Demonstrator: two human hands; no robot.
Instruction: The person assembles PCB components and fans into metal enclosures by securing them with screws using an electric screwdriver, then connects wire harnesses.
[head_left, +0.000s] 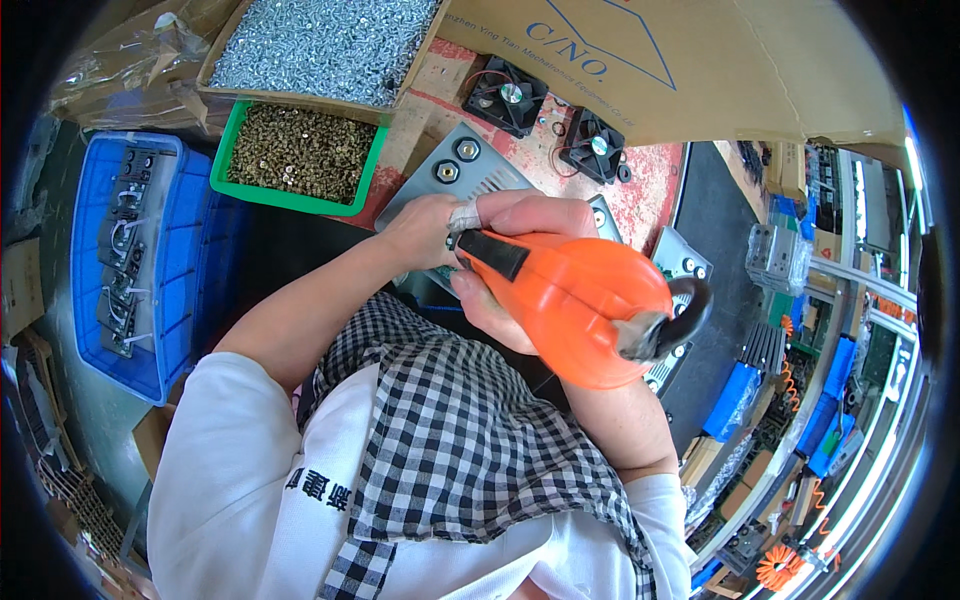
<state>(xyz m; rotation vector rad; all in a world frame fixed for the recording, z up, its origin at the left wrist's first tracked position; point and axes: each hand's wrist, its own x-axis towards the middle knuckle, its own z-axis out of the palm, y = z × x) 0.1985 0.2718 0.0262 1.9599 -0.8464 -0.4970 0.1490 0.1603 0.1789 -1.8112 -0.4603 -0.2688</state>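
An orange corded power tool point(580, 305) with a black part at its front and a thick black cord at its rear fills the middle; its type is unclear. My right hand point(540, 215) is wrapped round it. My left hand point(425, 232) is closed beside the tool's front end, next to a finger with whitish tape round it; what its fingers pinch is hidden. Beneath both hands lies a grey metal panel point(425, 185) with round brass-centred fittings point(447, 172) and slots. The tool's tip is out of sight.
A green bin point(217, 172) of brass-coloured nuts and a cardboard box of silver screws point(320, 50) stand at far left. Two black fans point(507, 95) point(592, 145) lie beyond the panel. A large carton point(680, 70) rises behind. A blue crate point(88, 260) holds circuit boards; more panels point(683, 258) lie right.
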